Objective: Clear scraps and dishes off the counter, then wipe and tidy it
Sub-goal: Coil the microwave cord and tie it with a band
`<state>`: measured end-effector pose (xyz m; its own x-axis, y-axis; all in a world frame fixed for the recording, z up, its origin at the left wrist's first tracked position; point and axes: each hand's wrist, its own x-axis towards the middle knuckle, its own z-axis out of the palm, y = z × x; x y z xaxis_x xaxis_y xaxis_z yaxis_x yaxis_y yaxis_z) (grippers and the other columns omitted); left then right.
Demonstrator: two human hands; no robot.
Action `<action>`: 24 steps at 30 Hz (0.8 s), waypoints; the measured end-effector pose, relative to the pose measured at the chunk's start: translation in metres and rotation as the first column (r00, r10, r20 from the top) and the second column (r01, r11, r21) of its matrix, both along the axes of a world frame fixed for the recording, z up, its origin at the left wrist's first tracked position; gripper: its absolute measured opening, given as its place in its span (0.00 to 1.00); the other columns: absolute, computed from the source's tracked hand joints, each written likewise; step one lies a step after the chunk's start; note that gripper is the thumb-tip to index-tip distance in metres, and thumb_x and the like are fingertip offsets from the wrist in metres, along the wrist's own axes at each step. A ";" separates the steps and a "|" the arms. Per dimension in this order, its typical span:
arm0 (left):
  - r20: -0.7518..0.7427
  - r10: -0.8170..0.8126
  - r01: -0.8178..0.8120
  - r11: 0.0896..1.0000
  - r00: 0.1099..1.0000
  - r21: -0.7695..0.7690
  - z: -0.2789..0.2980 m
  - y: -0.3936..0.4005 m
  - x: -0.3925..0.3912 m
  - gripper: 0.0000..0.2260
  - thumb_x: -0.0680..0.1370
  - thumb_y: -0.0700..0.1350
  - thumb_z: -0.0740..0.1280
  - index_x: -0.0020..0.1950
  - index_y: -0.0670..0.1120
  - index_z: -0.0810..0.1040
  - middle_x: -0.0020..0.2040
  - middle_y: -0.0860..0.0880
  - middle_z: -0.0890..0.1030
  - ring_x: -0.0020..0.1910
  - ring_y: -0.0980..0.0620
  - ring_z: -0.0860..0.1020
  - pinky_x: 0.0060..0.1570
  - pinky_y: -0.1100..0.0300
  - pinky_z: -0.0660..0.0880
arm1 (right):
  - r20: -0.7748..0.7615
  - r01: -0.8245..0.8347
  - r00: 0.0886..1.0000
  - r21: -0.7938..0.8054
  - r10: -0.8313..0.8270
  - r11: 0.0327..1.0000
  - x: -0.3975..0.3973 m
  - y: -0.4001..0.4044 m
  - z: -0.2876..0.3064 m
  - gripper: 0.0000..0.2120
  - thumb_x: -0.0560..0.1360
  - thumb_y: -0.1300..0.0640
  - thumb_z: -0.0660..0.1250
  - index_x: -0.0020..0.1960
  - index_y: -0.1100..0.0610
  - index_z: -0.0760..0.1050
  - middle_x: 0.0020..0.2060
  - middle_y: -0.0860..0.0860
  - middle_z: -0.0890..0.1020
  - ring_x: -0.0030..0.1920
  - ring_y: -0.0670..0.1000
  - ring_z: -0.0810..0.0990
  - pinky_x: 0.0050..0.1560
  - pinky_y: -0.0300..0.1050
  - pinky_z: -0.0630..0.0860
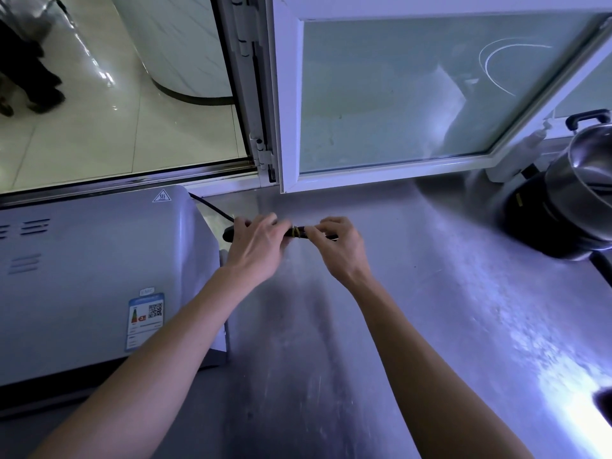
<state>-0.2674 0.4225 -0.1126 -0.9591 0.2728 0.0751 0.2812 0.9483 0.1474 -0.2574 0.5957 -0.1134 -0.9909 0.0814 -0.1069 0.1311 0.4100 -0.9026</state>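
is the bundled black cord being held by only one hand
No, both hands grip it: the left hand holds one end of the bundled black cord and the right hand pinches the other.

Worktop [381,326]: grey brushed steel. Cord bundle [296,231]: black, with a yellow tie. Appliance [92,276] at the worktop's left edge: pale grey; blue-bordered label. Pot [583,180] at the right edge: silver on black base. Window frame [284,127]: white.
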 end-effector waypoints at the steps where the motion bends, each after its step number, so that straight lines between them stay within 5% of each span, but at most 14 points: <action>1: -0.006 0.006 -0.006 1.000 1.000 0.014 -0.002 -0.001 0.000 0.04 0.82 0.48 0.62 0.50 0.50 0.75 0.42 0.52 0.69 0.46 0.46 0.74 0.52 0.48 0.65 | 0.001 -0.019 1.000 0.013 0.019 1.000 0.001 0.002 -0.002 0.05 0.75 0.45 0.70 0.39 0.39 0.78 0.52 0.43 0.78 0.48 0.31 0.75 0.40 0.22 0.68; 3: -0.018 0.014 -0.013 0.999 1.000 0.032 -0.007 -0.001 -0.001 0.03 0.81 0.48 0.64 0.49 0.50 0.75 0.42 0.53 0.69 0.46 0.47 0.75 0.51 0.48 0.65 | -0.007 -0.049 0.999 0.043 0.049 0.998 0.002 0.007 -0.007 0.03 0.75 0.45 0.70 0.44 0.42 0.81 0.55 0.43 0.77 0.53 0.35 0.75 0.43 0.21 0.67; 8: -0.002 0.051 -0.051 0.998 0.999 0.041 -0.020 0.003 -0.006 0.05 0.79 0.49 0.67 0.51 0.48 0.76 0.44 0.51 0.74 0.48 0.45 0.76 0.52 0.48 0.65 | -0.177 -0.112 0.973 0.214 0.151 0.970 0.002 0.015 -0.019 0.15 0.76 0.48 0.72 0.59 0.53 0.80 0.60 0.47 0.79 0.63 0.48 0.73 0.54 0.20 0.62; 11: -0.004 0.065 -0.065 0.998 0.998 0.024 -0.030 0.003 -0.007 0.04 0.78 0.48 0.69 0.51 0.49 0.77 0.44 0.51 0.74 0.47 0.46 0.77 0.50 0.49 0.64 | -0.176 -0.174 0.956 0.295 0.233 0.940 0.000 0.021 -0.026 0.23 0.76 0.46 0.72 0.67 0.53 0.75 0.64 0.47 0.77 0.66 0.48 0.71 0.61 0.30 0.63; 24: 0.146 0.109 -0.087 0.985 0.983 -0.147 -0.070 0.010 -0.055 0.03 0.78 0.45 0.68 0.47 0.51 0.74 0.44 0.53 0.76 0.48 0.48 0.77 0.57 0.47 0.64 | -0.106 -0.265 0.935 0.427 0.340 0.864 -0.046 0.019 -0.083 0.27 0.75 0.55 0.74 0.70 0.62 0.73 0.67 0.57 0.76 0.66 0.61 0.73 0.66 0.57 0.71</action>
